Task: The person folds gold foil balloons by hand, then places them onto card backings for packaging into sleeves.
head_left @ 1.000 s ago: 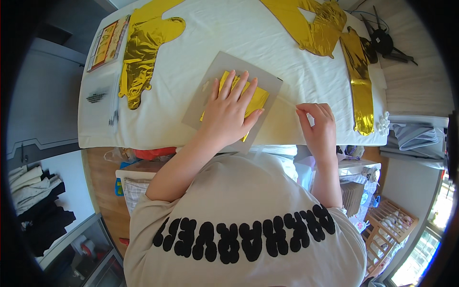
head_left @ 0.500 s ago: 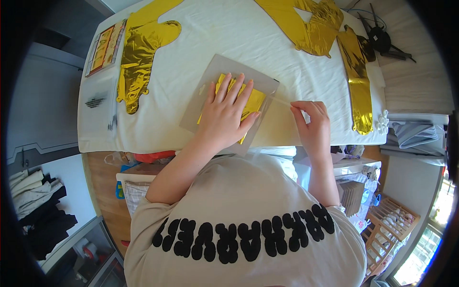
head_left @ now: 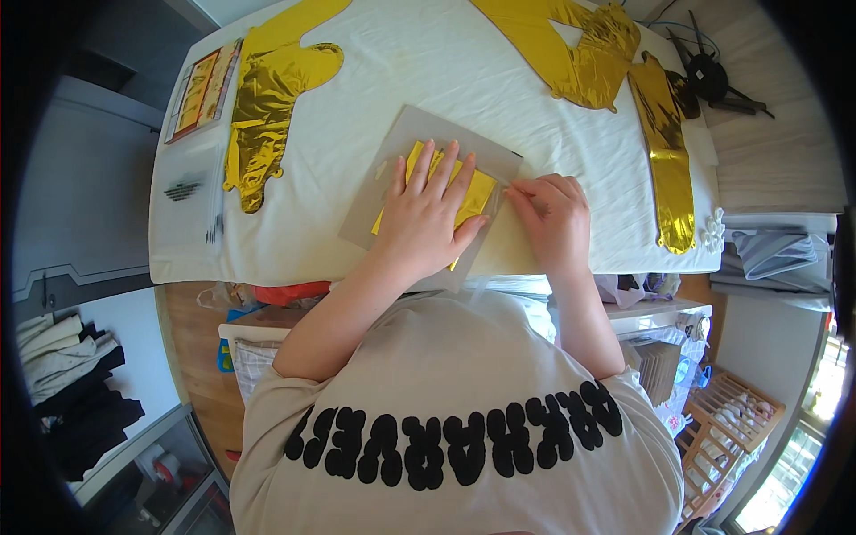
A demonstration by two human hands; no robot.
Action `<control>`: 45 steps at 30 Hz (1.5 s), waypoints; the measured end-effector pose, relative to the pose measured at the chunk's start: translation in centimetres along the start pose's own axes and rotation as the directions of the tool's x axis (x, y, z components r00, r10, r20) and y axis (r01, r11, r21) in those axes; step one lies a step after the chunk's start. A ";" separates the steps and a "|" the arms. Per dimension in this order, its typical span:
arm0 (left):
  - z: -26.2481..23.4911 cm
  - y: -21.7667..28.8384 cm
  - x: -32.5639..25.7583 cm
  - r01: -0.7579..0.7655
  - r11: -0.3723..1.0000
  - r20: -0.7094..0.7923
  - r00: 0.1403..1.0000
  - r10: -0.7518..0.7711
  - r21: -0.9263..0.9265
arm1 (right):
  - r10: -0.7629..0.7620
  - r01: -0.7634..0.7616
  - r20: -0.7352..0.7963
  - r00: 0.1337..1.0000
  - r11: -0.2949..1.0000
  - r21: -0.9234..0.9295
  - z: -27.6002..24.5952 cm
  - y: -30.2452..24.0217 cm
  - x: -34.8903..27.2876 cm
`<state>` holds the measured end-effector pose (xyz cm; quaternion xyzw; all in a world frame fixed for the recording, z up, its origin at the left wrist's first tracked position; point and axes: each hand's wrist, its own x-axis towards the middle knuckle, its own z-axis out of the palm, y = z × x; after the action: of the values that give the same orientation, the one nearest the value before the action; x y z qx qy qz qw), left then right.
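Item: left hand (head_left: 426,212). It lay flat, fingers spread, palm down on a folded gold foil piece (head_left: 478,192), pressing rather than gripping; the grip was released, nothing held within it.

Item: gold foil piece. It sat on a clear, greyish plastic sleeve (head_left: 406,134), near the middle of the tabletop (head_left: 392,80) and close to its near edge. Most of the foil was covered by the left hand.

Item: right hand (head_left: 553,214). It rested just right of the left hand, fingers curled down at the right edge of the sleeve. The fingertips seemed to pinch that edge, though the view there was too poor to be sure, so whether the grip was clenched could not be told.

Item: tabletop. It was covered in white cloth.

Item: large gold foil balloon (head_left: 267,98), deflated, lying flat at far left, well apart from the hands.

Item: second gold foil balloon (head_left: 580,53), crumpled, at far right.

Item: long gold foil strip (head_left: 669,152), running along the right side of the tabletop.

Item: flat printed packet (head_left: 201,89), at the far left edge, beside the left balloon.

Item: black cable bundle (head_left: 713,80), on the wooden floor beyond the right corner.

Item: person, in a pale shirt with black lettering, leaning over the near edge.
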<state>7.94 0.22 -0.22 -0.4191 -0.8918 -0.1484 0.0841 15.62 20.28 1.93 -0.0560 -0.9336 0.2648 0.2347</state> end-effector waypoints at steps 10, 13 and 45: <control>-0.1 0.0 -0.3 -0.021 1.000 0.006 1.000 0.021 0.003 | 0.061 -0.121 0.229 0.971 0.958 0.259 -1.8 1.4 -0.2; -0.6 -0.1 -0.2 -0.053 0.999 0.035 0.998 0.053 0.007 | -0.063 0.023 0.197 0.978 0.979 0.202 -1.3 1.9 0.2; -0.9 -4.6 2.2 -0.504 0.804 0.111 0.821 0.559 -0.316 | -0.430 0.396 0.227 0.874 0.900 0.182 -0.2 -2.0 -0.7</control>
<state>3.05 -1.23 0.30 -0.6733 -0.7121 -0.1972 -0.0256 16.39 18.51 2.78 0.1958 -0.9273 0.2736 0.1639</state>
